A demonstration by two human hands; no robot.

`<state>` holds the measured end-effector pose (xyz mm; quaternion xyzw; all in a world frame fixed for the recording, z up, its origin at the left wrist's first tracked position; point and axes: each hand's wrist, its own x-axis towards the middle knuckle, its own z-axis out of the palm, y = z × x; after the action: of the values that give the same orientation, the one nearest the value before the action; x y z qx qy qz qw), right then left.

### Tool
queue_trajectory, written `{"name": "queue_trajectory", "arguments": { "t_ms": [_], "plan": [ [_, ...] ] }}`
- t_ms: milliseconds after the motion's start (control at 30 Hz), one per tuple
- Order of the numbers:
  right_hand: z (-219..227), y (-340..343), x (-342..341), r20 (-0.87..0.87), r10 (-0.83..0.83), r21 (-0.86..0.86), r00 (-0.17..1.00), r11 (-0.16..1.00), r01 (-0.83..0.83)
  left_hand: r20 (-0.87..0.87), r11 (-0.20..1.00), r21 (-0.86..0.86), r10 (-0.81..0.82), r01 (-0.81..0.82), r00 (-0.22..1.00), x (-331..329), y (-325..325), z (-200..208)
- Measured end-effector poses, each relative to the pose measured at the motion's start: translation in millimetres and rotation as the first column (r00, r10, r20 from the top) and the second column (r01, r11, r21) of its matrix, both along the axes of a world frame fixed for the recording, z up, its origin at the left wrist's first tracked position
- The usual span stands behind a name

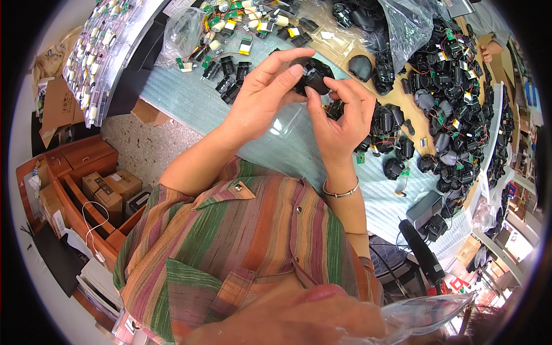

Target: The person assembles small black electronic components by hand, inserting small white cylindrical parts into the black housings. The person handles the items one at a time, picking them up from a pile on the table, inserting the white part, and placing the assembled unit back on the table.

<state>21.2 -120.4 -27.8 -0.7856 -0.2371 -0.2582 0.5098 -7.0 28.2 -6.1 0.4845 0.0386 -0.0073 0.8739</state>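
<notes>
A rounded black plastic housing [315, 76] is held up over the table between both my hands, its open inner side partly showing. My left hand [260, 96] grips its left edge, thumb and fingers closed on the rim. From below and the right, my right hand [346, 118] pinches the same housing with thumb and fingertips. Whether a smaller part sits between the right fingertips is too hidden to tell. Just left of my hands lie several small black plastic parts [229, 77]. Another black shell [360, 68] rests to the right of the held one.
Pale foam sheeting [184, 95] covers the table. Green circuit boards with batteries and wires [247, 43] lie at the back. A large pile of black housings [454, 103] fills the right side, near another person's hand [489, 53]. Clear plastic [405, 26] lies behind; a drawer cabinet [80, 161] stands left.
</notes>
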Motion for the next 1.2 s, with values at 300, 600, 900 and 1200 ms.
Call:
{"name": "queue_trajectory", "arguments": {
  "t_ms": [300,600,900,1200],
  "plan": [
    [-5,-2,3,0.035,0.038,-0.025,0.999,0.999,-0.038,-0.017,1.0,0.007,0.01,-0.01,1.0,-2,1,-4],
    [-1,-1,2,-0.002,-0.008,-0.076,1.0,0.997,0.008,0.043,0.997,0.07,0.025,-0.028,0.999,-3,-2,-9],
    [-5,-4,10,0.14,-0.04,-0.144,0.989,0.988,0.06,0.079,0.99,0.138,-0.002,-0.009,0.997,-2,-3,-9],
    [-5,-7,14,0.285,0.003,-0.216,0.958,0.974,0.061,0.044,0.998,0.048,0.034,-0.036,0.998,0,-4,-11]
  ]
}}
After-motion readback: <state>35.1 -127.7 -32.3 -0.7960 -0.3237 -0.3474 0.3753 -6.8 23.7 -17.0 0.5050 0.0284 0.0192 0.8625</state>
